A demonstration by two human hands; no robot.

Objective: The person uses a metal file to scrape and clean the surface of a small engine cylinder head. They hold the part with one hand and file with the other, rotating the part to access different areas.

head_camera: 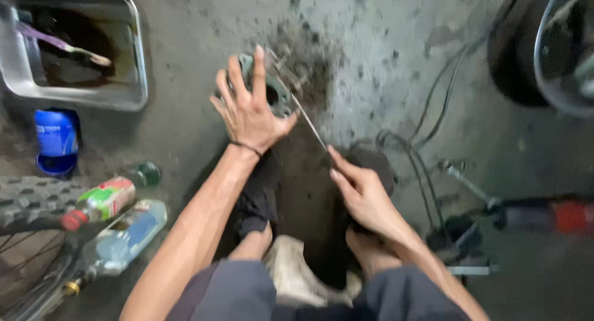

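My left hand [247,107] is spread flat on top of a round grey-green metal part [276,95] with a hole in its middle, lying on the dirty concrete floor. My right hand [362,194] pinches the near end of a thin metal rod [309,124] whose far tip reaches the round part's right edge. A dark wet stain spreads on the floor around the part. My knees and bare feet show at the bottom of the view.
A metal basin [133,89] with dark liquid and a brush [62,45] sits top left. A blue can [57,138] and two plastic bottles [114,219] lie at left by a bicycle tyre [31,200]. Cables [427,129] and a red-handled tool [544,216] lie right; a wheel [557,48] top right.
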